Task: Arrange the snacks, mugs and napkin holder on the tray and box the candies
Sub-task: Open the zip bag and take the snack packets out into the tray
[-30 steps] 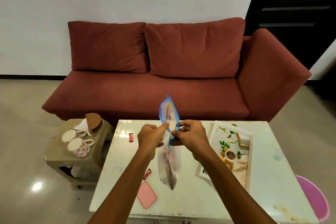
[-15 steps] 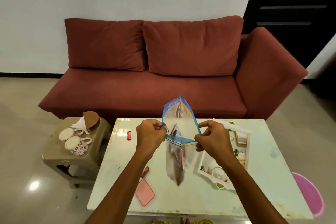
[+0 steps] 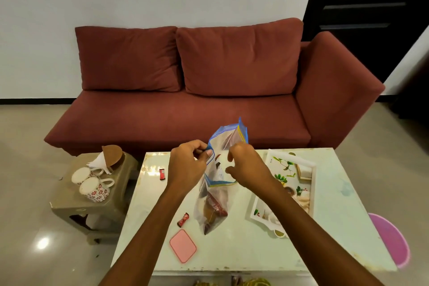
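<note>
A clear zip bag (image 3: 212,202) with a blue and yellow seal hangs over the white table (image 3: 336,227), its mouth spread wide, with brown and red snack packets in the bottom. My left hand (image 3: 186,167) pinches the bag's left rim. My right hand (image 3: 249,167) hovers at the mouth with thumb and fingers apart, nothing between them. The floral tray (image 3: 304,169) lies right of the bag. Two red candies (image 3: 162,173) (image 3: 183,219) and a pink box lid (image 3: 183,245) lie on the table. Two floral mugs (image 3: 94,189) and a napkin holder (image 3: 111,155) stand on the stool.
A low brown stool (image 3: 69,206) stands left of the table. A red sofa (image 3: 185,114) runs along the far side. A purple round object (image 3: 392,239) sits on the floor at the right. A small cup (image 3: 279,234) rests by the tray's near corner.
The bag's mouth went from pinched shut to pulled wide. My right hand has left the right rim and moved left over the opening.
</note>
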